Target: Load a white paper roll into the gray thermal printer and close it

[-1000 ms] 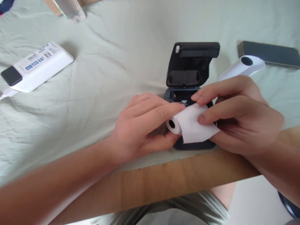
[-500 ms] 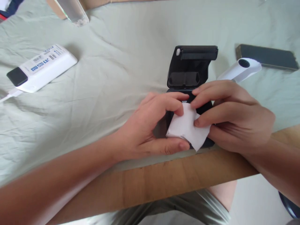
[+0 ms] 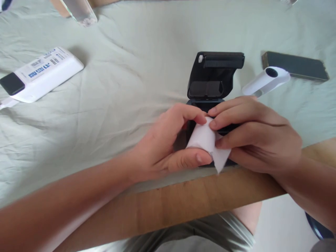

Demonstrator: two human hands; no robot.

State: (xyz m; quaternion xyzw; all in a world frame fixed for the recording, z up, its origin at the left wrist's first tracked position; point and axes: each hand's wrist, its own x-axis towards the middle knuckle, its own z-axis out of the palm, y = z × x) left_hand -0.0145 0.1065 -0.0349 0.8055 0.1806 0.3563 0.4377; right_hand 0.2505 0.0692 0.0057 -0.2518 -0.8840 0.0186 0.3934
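A white paper roll (image 3: 201, 136) is held between both hands, its loose end hanging toward the table's front edge. My left hand (image 3: 168, 143) grips the roll from the left, thumb along the near end and index finger at the far end. My right hand (image 3: 257, 134) has its fingers on the right side of the roll and on the loose paper. Beneath them sits a small black printer (image 3: 215, 75) with its lid raised; the hands and paper cover most of its body.
A white handheld device (image 3: 44, 75) with a printed label and cable lies left. Behind my right hand are another white device (image 3: 266, 80) and a dark flat box (image 3: 296, 66). A clear container (image 3: 81, 14) stands far left. The wooden table edge (image 3: 168, 206) runs along the front.
The paper roll has turned and sits more upright in my hands, its loose end now pointing down. Both hands have drawn a little closer together. The camera view has shifted slightly.
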